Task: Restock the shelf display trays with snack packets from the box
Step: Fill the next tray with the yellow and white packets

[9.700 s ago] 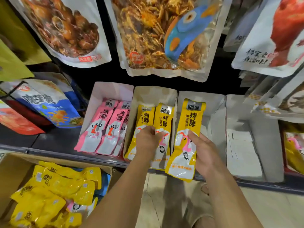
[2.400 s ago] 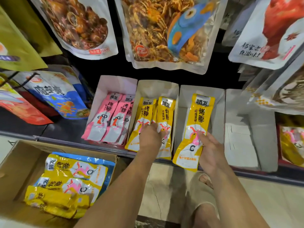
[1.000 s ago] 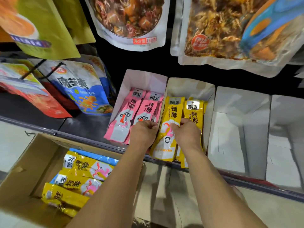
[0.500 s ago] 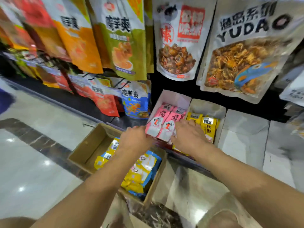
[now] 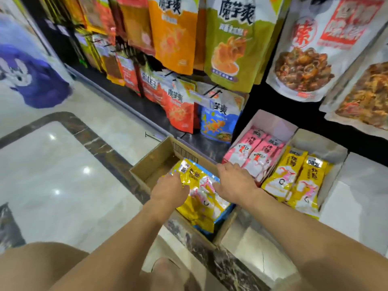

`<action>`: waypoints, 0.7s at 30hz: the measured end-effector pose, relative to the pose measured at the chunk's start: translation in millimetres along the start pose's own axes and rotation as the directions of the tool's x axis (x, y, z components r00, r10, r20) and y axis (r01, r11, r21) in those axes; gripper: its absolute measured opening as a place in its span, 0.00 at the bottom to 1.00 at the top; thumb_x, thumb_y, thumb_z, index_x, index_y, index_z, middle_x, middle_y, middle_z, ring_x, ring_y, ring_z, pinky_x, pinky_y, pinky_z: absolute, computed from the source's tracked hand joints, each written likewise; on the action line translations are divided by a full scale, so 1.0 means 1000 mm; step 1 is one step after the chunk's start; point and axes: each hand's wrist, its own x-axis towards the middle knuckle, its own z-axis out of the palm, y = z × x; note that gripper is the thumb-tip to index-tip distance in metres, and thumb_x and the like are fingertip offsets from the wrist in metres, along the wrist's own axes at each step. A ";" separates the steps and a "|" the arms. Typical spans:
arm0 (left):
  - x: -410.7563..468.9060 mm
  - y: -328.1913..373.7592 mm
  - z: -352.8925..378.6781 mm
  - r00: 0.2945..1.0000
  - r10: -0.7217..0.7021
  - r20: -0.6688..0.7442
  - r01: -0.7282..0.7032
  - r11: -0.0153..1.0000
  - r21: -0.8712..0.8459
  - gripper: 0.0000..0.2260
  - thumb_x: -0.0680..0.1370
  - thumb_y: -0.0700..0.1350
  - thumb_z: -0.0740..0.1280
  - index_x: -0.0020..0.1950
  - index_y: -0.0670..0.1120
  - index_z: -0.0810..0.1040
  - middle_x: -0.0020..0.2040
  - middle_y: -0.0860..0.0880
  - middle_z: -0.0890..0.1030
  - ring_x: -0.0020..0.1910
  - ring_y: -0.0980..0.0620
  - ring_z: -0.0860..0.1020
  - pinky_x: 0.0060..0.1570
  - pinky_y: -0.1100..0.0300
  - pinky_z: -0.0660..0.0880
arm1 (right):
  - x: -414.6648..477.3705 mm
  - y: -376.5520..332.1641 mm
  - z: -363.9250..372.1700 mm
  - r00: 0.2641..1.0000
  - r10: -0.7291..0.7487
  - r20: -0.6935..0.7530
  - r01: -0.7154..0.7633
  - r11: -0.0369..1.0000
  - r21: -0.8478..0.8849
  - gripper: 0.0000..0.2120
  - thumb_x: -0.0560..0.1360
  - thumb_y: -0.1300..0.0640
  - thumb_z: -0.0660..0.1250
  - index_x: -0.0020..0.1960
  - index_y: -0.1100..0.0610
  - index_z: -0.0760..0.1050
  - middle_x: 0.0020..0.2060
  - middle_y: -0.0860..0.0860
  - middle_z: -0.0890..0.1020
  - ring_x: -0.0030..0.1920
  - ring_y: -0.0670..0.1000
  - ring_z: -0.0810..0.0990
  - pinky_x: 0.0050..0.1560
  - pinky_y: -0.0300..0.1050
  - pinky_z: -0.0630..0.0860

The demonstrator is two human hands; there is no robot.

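An open cardboard box (image 5: 155, 156) sits on the floor below the shelf, with several yellow snack packets (image 5: 201, 206) piled in it over a blue one. My left hand (image 5: 170, 190) is inside the box and grips the top yellow packet by its left edge. Beside it, my right hand (image 5: 235, 181) lies over the same pile with relaxed fingers, holding nothing. On the shelf, one white tray (image 5: 270, 120) holds pink packets (image 5: 256, 152). The tray to its right (image 5: 321, 143) holds yellow packets (image 5: 294, 175).
An empty white tray (image 5: 361, 185) stands further right. Large snack bags (image 5: 231, 49) hang above the trays and along the shelf to the left. A polished floor (image 5: 52, 164) with a dark marble strip spreads left of the box. My knees fill the bottom edge.
Both hands left the yellow-packet tray and dropped left into the cardboard box. My left hand has taken hold of a yellow packet there. The view swung left and down.
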 end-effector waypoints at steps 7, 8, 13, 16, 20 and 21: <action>0.036 0.004 0.059 0.984 -0.154 0.091 0.167 0.974 -0.154 0.26 0.81 0.57 0.61 0.72 0.40 0.64 0.68 0.39 0.71 0.68 0.40 0.70 0.64 0.50 0.69 | 0.054 -0.020 0.046 0.996 -0.026 0.083 0.028 0.999 -0.018 0.27 0.80 0.41 0.59 0.72 0.56 0.63 0.69 0.56 0.71 0.69 0.60 0.70 0.65 0.55 0.70; 0.042 0.005 0.065 0.975 -0.191 0.109 0.208 0.962 -0.178 0.26 0.81 0.56 0.61 0.72 0.39 0.63 0.68 0.39 0.71 0.67 0.40 0.71 0.64 0.51 0.68 | 0.061 -0.021 0.053 0.995 -0.022 0.097 0.024 0.999 -0.022 0.27 0.79 0.41 0.59 0.72 0.56 0.64 0.68 0.57 0.71 0.69 0.60 0.70 0.65 0.55 0.70; 0.064 0.007 0.094 0.887 -0.401 0.227 0.456 0.838 -0.301 0.36 0.78 0.60 0.65 0.74 0.37 0.57 0.71 0.38 0.65 0.70 0.40 0.69 0.67 0.50 0.68 | 0.091 -0.025 0.082 0.983 0.018 0.181 -0.013 0.999 -0.032 0.29 0.80 0.41 0.60 0.74 0.56 0.61 0.69 0.58 0.69 0.71 0.60 0.66 0.68 0.58 0.68; 0.073 0.008 0.104 0.846 -0.464 0.262 0.527 0.798 -0.291 0.42 0.77 0.62 0.66 0.76 0.36 0.51 0.74 0.36 0.58 0.71 0.39 0.67 0.68 0.49 0.68 | 0.104 -0.024 0.094 0.977 0.051 0.207 -0.050 0.999 -0.013 0.31 0.80 0.42 0.59 0.76 0.58 0.58 0.70 0.58 0.67 0.72 0.60 0.64 0.69 0.57 0.67; 0.080 0.013 0.111 0.806 -0.540 0.242 0.588 0.774 -0.236 0.48 0.75 0.65 0.66 0.77 0.35 0.46 0.75 0.37 0.52 0.70 0.38 0.64 0.68 0.51 0.67 | 0.114 -0.029 0.111 0.971 0.100 0.218 -0.101 0.995 -0.005 0.33 0.80 0.41 0.60 0.76 0.60 0.56 0.70 0.59 0.65 0.70 0.61 0.65 0.67 0.56 0.69; 0.081 0.016 0.114 0.800 -0.555 0.229 0.598 0.770 -0.223 0.48 0.75 0.65 0.66 0.77 0.35 0.46 0.75 0.38 0.51 0.70 0.38 0.64 0.67 0.51 0.68 | 0.115 -0.030 0.114 0.972 0.107 0.209 -0.107 0.994 -0.014 0.33 0.80 0.41 0.61 0.75 0.60 0.57 0.69 0.59 0.65 0.70 0.61 0.65 0.66 0.55 0.70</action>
